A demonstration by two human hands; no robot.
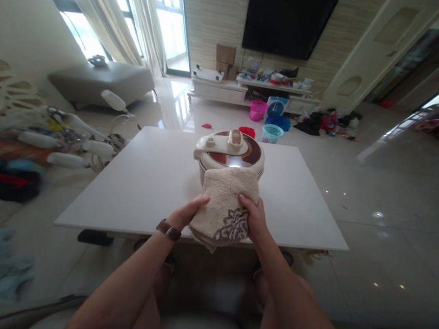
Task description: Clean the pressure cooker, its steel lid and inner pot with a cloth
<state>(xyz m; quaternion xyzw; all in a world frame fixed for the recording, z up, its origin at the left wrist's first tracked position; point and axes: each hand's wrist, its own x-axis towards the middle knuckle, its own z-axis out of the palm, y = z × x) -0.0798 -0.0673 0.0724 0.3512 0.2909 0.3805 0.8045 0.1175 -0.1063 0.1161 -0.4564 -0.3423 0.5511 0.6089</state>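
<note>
A white table (pixel 137 183) takes up the middle of the view, its near edge facing the person's legs. Beyond its far left corner, by the windows, stands a grey padded bench (pixel 104 80). A black screen (pixel 289 19) hangs on the far wall, above a low white cabinet (pixel 230 95) whose top is crowded with small items and, towards the left, cardboard boxes (pixel 225 55).

On the table's far half, near the middle, sits a cream cooker (pixel 225 159) with its lid on. The lid has a glossy brown panel and a pale arm across it, pointing left.

In front of the cooker is a folded beige towel (pixel 220 195), held up over the near edge of the table. It hides the cooker's lower front, and from this angle I can't say whether the two touch. A pink basket (pixel 258 110) and a light blue basket (pixel 272 133) stand on the floor beyond the table.

The left hand (pixel 189 210) grips the towel's left side and the right hand (pixel 255 216) its right side, both thumbs on top. A dark scroll pattern (pixel 234 226) marks the towel's near right corner. A brown-strapped watch (pixel 168 229) circles the left wrist.
</note>
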